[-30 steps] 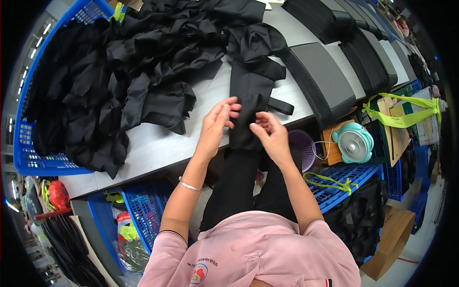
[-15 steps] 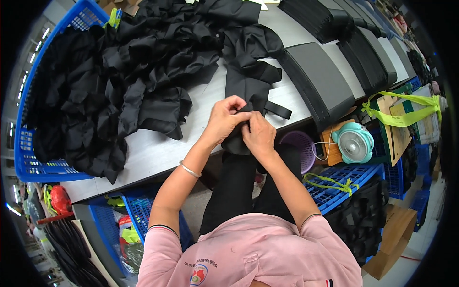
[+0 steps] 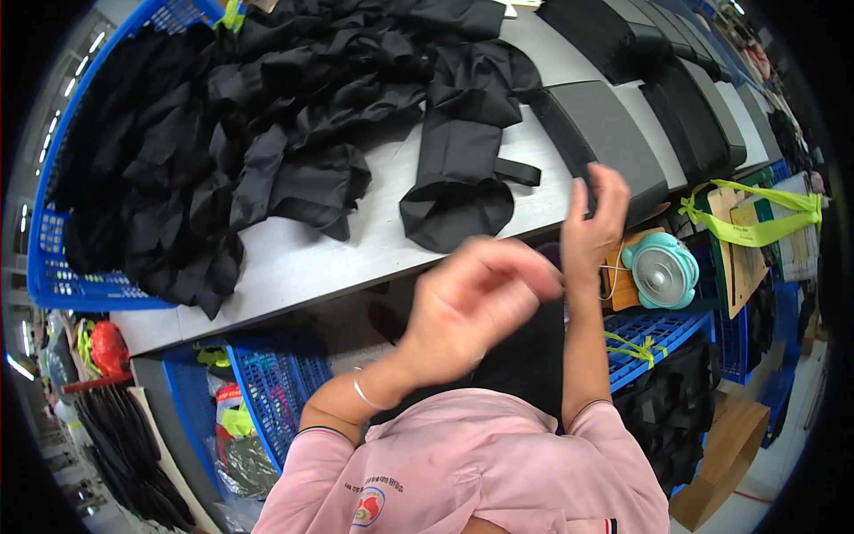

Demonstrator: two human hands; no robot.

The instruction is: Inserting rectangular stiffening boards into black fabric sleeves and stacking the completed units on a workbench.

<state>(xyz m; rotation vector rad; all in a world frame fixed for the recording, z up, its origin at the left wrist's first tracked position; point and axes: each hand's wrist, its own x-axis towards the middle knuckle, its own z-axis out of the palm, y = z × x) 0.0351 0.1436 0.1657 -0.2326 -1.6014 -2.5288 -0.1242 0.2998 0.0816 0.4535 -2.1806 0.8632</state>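
Note:
A black fabric piece (image 3: 455, 160) lies on the table (image 3: 382, 218), a short strap (image 3: 518, 172) sticking out to its right. Its near end forms a rounded, open-looking pouch at the table's front edge. My left hand (image 3: 476, 307) is raised above my lap, just in front of that edge, smeared by motion; its fingers look curved, and whether they hold anything does not show. Farther right, my right hand (image 3: 594, 231) is up with thumb and fingers apart and nothing visible in it. It overlaps the near corner of a grey-and-black stack of panels (image 3: 614, 133).
Crumpled black fabric (image 3: 178, 160) fills a blue basket (image 3: 44, 258) and spreads across the left of the table. More stacked panels (image 3: 685, 116) stand at far right. A teal fan (image 3: 663, 270) sits right of my right hand. Blue crates (image 3: 276, 374) stand below the table.
Both hands have let go of the black fabric piece, which now lies on the table. My left hand came back toward my body; my right hand moved right toward the panels.

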